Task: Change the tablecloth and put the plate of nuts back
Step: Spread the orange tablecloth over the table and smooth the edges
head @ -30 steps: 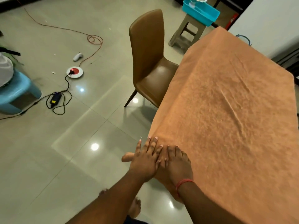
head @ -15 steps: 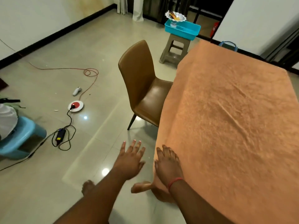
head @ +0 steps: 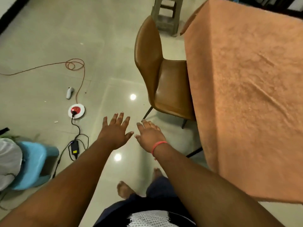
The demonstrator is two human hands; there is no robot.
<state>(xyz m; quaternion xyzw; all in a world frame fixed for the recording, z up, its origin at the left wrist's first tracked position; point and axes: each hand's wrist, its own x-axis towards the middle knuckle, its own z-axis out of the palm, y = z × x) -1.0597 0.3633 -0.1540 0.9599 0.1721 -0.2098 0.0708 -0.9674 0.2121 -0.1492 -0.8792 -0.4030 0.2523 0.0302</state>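
Observation:
An orange tablecloth (head: 249, 99) covers the table on the right and hangs down over its near edges. My left hand (head: 115, 131) is stretched out over the floor, palm down, fingers spread, holding nothing. Beside it my right hand (head: 150, 134), with a red band on the wrist, is also flat and empty, well left of the cloth. Neither hand touches the cloth. The plate of nuts is out of view.
A brown leather chair (head: 161, 76) is tucked at the table's left side. A grey stool (head: 167, 15) stands beyond it. On the tiled floor lie an orange cable (head: 77, 68), a round socket (head: 76, 110), a black adapter (head: 74, 147) and a blue plastic stool (head: 32, 163).
Both hands have come off the tablecloth's near corner and moved left, out over the floor. The view has shifted left and tilted down, so the blue tray and the plate are out of frame.

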